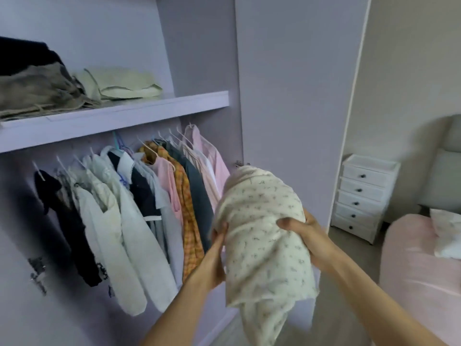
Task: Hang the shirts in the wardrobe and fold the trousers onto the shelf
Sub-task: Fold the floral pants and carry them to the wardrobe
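Trousers of cream floral cloth — loosely folded into a bundle — are held up before the open wardrobe, the left hand gripping one side and the right hand the other. Shirts already hang in a full row on the rail. Above, the shelf holds folded garments; this bundle probably goes there next, not yet placed.

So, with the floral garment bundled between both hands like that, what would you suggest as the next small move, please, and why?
Probably lift the cream floral garment up and left toward the shelf. Both the left hand and the right hand grip it as a folded bundle with no hanger in view, the rail below is crowded with hanging shirts, and bare shelf shows right of the pale folded pile.
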Motion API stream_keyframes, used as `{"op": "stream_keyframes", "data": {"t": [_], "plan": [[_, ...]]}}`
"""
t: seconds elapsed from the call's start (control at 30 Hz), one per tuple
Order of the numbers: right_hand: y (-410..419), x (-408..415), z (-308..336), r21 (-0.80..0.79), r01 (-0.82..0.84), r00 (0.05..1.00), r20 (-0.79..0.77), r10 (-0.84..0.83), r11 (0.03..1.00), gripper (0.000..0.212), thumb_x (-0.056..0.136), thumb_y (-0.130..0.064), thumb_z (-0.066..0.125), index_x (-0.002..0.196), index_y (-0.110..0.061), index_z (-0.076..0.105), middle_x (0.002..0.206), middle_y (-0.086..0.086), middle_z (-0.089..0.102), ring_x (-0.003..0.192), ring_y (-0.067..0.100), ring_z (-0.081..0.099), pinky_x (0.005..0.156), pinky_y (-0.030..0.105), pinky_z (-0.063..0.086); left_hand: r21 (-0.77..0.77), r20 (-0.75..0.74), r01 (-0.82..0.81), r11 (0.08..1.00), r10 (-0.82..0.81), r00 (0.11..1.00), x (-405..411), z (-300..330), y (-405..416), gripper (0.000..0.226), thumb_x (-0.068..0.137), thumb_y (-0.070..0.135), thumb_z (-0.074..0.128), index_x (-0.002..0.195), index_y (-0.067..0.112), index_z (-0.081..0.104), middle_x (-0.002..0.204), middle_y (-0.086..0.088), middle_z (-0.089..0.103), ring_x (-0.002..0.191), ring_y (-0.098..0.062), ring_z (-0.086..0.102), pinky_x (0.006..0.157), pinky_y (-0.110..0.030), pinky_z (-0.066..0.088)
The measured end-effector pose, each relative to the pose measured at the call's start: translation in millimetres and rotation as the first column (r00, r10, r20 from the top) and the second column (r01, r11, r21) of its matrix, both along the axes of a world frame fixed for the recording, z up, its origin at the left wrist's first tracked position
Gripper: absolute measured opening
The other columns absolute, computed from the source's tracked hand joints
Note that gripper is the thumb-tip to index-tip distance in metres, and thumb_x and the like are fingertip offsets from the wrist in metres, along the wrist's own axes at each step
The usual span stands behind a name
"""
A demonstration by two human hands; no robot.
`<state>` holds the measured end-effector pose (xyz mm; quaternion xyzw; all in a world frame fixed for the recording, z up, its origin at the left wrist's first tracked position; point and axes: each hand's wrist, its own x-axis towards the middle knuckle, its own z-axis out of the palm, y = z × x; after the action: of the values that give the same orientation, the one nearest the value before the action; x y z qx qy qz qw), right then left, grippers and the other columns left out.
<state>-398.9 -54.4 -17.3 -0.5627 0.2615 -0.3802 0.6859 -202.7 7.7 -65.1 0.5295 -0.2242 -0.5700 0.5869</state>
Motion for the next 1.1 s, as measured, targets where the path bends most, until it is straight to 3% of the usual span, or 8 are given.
{"op": "stream_keyframes", "data": {"t": [0.07,0.17,0.3,0.5,0.73,0.9,1.0,1.1], "plan": [[-13.9,15.3,8.8,0.033,-0.158,0.986,0.062,0.155,0.987,0.06,0.063,-0.022,0.071,0.121,-0.019,0.056,0.114,0.011,0.067,0.104,0.032,0.064,0.076,0.039,0.056,-0.126,-0.122,-0.084,0.988,0.069,0.99,16.5,13.3,-4.0,0.054,0.071,0.066,0.053,0.108,0.027,0.061,0.099,0.002,0.072,0.082,-0.014,0.071,0.059,-0.029,0.057],[-33.3,45.6,22.9,0.04,-0.249,0.968,0.037,0.248,0.968,0.067,0.059,-0.025,0.07,0.123,-0.013,0.054,0.116,0.014,0.065,0.105,0.033,0.063,0.077,0.039,0.055,-0.25,-0.196,-0.137,0.958,0.088,0.977,42.0,36.2,-5.1,0.053,0.078,0.07,0.047,0.109,0.032,0.068,0.111,0.002,0.07,0.098,-0.015,0.067,0.067,-0.032,0.057],[-63.6,94.0,55.9,-0.019,-0.286,0.958,0.001,0.286,0.958,0.055,0.07,-0.024,0.06,0.122,-0.009,0.055,0.114,0.012,0.067,0.104,0.03,0.064,0.076,0.035,0.055,-0.342,-0.247,-0.171,0.924,0.087,0.965,72.8,71.5,-15.7,0.048,0.076,0.065,0.047,0.081,0.029,0.078,0.095,0.0,0.073,0.086,-0.017,0.07,0.06,-0.031,0.057],[-108.4,155.9,116.4,-0.139,-0.366,0.931,-0.068,0.359,0.92,0.05,0.072,-0.031,0.057,0.116,-0.009,0.061,0.111,0.009,0.068,0.101,0.025,0.066,0.072,0.03,0.055,-0.485,-0.241,-0.281,0.828,0.182,0.953,130.7,129.8,-44.6,0.038,0.085,0.049,0.052,0.082,0.023,0.078,0.094,-0.003,0.074,0.082,-0.017,0.071,0.056,-0.029,0.057],[-162.2,230.7,185.9,-0.417,-0.088,0.98,-0.198,0.004,0.905,0.031,0.087,-0.027,0.06,0.116,-0.019,0.061,0.112,-0.001,0.067,0.081,0.008,0.066,0.061,0.018,0.046,-0.462,-0.107,-0.228,0.857,0.202,0.974,187.4,242.8,-81.9,0.053,0.07,0.038,0.072,0.115,0.012,0.065,0.107,-0.011,0.07,0.092,-0.027,0.069,0.066,-0.034,0.055],[-185.3,268.7,255.8,-0.707,-0.019,0.989,-0.117,-0.09,0.707,0.046,0.093,-0.042,0.047,0.137,-0.033,0.041,0.133,-0.007,0.047,0.108,0.005,0.048,0.092,0.023,0.034,-0.53,-0.208,-0.331,0.781,0.259,0.943,222.8,312.9,-120.8,0.049,0.086,0.04,0.059,0.126,0.01,0.055,0.116,-0.018,0.064,0.104,-0.034,0.061,0.083,-0.048,0.051],[-186.6,290.9,283.1,-0.892,-0.064,0.994,-0.098,-0.053,0.448,0.06,0.085,-0.058,0.046,0.14,-0.04,0.032,0.14,-0.015,0.038,0.123,-0.003,0.035,0.099,0.019,0.026,-0.524,-0.253,-0.501,0.689,0.435,0.864,241.9,343.6,-148.6,0.061,0.082,0.041,0.065,0.133,0.014,0.046,0.129,-0.015,0.055,0.116,-0.036,0.054,0.1,-0.053,0.041],[-205.8,332.1,296.2,-0.966,-0.212,0.934,-0.245,-0.26,0.148,0.087,0.075,-0.068,0.051,0.144,-0.047,0.004,0.155,-0.005,0.012,0.141,0.014,0.012,0.113,0.044,0.02,-0.493,-0.377,-0.687,0.534,0.581,0.721,267.3,361.7,-183.3,0.066,0.074,0.036,0.077,0.128,0.018,0.045,0.117,-0.016,0.06,0.103,-0.04,0.06,0.087,-0.062,0.046]]}}
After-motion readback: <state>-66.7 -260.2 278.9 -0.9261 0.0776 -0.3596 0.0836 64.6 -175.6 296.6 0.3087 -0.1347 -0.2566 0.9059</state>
